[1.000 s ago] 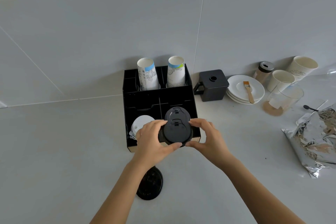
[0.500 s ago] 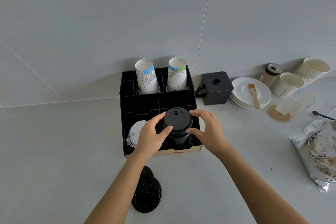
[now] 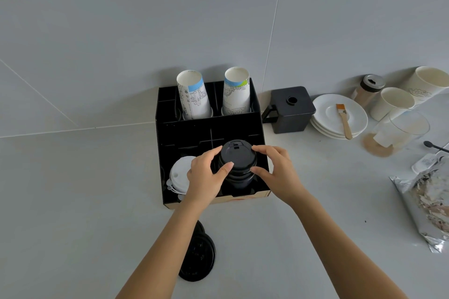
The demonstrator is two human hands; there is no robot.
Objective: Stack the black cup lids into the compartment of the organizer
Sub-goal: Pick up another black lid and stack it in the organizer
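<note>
Black lids (image 3: 237, 160), a whole stack, sit pinched between both hands: left hand (image 3: 206, 177) at the stack's 9 o'clock, right hand (image 3: 277, 172) at its 3, fingers and thumbs clamped on the rim. It's down in the organizer's (image 3: 209, 133) front right slot, white lids (image 3: 179, 175) in the slot at 9 o'clock. More loose lids (image 3: 198, 256) lie on the counter (image 3: 73, 189) at 6 o'clock.

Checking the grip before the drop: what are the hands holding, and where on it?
Both hands, left hand and right hand, hold the stack of black lids by its sides, over the organizer front right compartment.
</note>
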